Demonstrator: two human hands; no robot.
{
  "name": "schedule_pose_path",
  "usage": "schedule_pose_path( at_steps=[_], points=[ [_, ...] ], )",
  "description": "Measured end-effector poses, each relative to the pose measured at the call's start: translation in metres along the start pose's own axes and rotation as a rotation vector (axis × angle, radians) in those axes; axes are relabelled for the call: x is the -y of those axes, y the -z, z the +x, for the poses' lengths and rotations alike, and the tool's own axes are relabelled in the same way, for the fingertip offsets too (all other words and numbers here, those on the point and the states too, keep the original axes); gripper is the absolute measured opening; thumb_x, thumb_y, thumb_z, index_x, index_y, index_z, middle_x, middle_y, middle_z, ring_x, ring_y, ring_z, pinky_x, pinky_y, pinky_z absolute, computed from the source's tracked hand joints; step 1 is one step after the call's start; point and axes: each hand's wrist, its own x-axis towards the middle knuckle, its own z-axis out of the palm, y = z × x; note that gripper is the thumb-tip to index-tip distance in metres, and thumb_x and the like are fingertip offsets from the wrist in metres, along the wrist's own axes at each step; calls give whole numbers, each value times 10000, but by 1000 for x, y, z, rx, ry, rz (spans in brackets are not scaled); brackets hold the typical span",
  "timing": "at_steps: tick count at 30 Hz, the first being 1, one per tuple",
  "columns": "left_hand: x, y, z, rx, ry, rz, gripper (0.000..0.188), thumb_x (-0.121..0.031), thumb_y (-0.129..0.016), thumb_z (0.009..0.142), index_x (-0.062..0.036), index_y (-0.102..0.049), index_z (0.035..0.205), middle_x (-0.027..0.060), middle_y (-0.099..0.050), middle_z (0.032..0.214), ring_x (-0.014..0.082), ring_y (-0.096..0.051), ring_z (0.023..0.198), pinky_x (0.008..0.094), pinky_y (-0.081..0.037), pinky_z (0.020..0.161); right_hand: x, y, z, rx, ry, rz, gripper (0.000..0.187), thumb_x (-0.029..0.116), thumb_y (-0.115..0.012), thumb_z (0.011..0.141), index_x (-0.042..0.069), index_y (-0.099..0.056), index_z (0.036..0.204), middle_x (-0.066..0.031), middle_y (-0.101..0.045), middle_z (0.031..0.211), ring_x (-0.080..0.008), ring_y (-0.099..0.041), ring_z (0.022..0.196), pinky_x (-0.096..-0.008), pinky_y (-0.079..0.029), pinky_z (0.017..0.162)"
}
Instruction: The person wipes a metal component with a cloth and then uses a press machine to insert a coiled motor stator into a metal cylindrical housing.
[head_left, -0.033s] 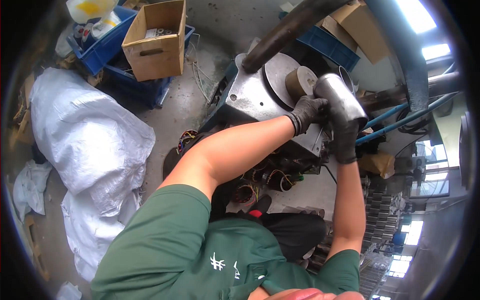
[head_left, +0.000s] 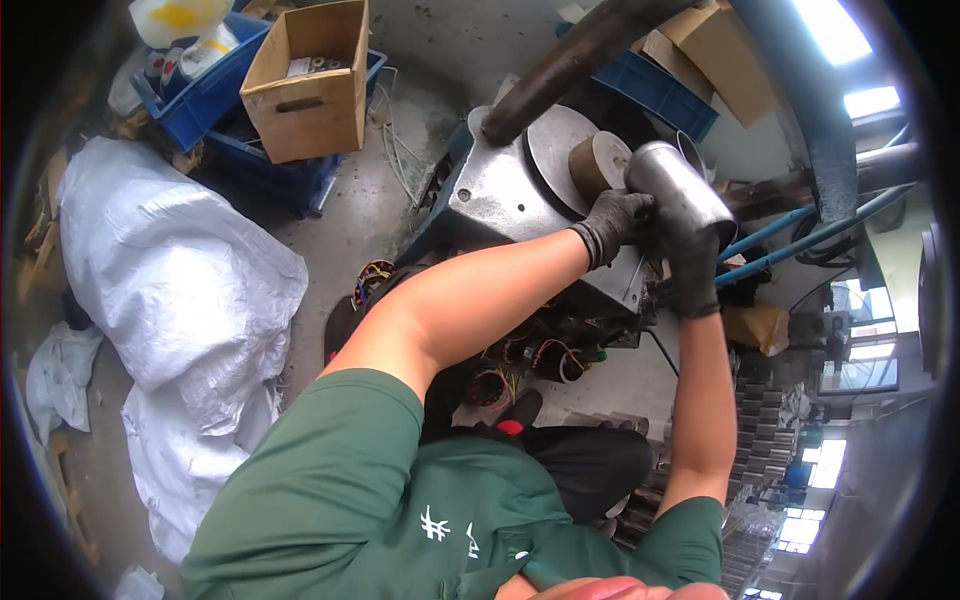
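Note:
A shiny metal cylinder with an open lower end is held tilted over the machine. My left hand, in a dark glove, is closed at its left side, with the fingertips partly hidden. My right hand, gloved alike, grips it from below and the right; its fingers are mostly behind the metal. Just beyond my left hand, a round brownish block sits against a metal disc on the machine's grey plate. Another cylinder's rim shows behind the held one.
A thick dark bar slants above the plate, and a blue machine arm stands at right with blue hoses. Wired motor cores lie below my arms. White sacking and an open carton are at left.
My right hand and forearm have shifted slightly up and to the right around the metal cylinder. My left hand stays nearly in place.

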Motion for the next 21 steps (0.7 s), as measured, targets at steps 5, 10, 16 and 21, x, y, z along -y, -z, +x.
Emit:
schedule_pose_path(
  at_steps=[5, 10, 16, 21],
  points=[
    [-1, -8, 1, 8, 140, -2, 288, -297, -629, 982, -95, -664, 1184, 81, -713, 1036, 216, -707, 868, 353, -570, 738, -41, 15, 82, 446, 300, -395, 233, 109, -632, 910, 254, -717, 1070, -98, -717, 951, -287, -705, 874, -393, -567, 759],
    [-21, -4, -17, 24, 67, 415, 291, -288, -659, 955, -70, -669, 1146, 83, -715, 923, 182, -695, 739, 309, -528, 623, -51, 0, 140, 534, -686, 874, 155, 225, -740, 887, 107, -744, 987, 29, -715, 883, -109, -667, 778, -322, -569, 785],
    [-78, 20, -42, -75, -148, 746, 389, -317, -684, 925, -21, -691, 1178, 119, -726, 872, 185, -717, 781, 314, -585, 696, -56, -8, 176, 572, -573, 578, 382, 338, -687, 918, 111, -692, 1226, -99, -727, 1114, -202, -669, 984, -376, -507, 1011],
    [-134, 26, -87, -112, -488, 1148, 497, -419, -692, 888, -34, -711, 1201, 167, -746, 1014, 259, -737, 919, 344, -582, 889, -131, -26, 164, 325, -266, 507, 582, 232, -592, 1004, 132, -411, 1548, -130, -669, 1273, -251, -605, 1249, -396, -392, 1195]
  ],
)
